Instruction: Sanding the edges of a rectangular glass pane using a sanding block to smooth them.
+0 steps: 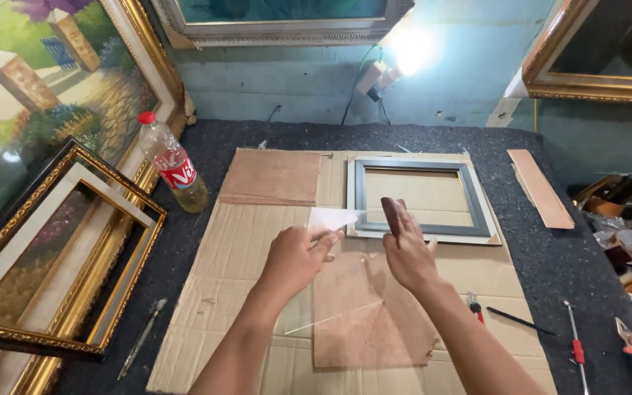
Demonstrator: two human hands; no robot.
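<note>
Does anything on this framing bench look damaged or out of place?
Nothing is spilled. The brown backing board under the hands has a ragged, torn right edge, and the flattened cardboard sheet beneath it is scuffed. The clear plastic bottle stands upright.

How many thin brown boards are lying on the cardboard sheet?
2. One brown board lies at the far left of the cardboard sheet, beside the grey frame. The other board lies near, under both hands. Others may be hidden.

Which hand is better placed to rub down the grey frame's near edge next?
Probably the right hand: it already grips the brown sanding block at the grey frame. The left hand is busy pinching a white paper piece.
</note>
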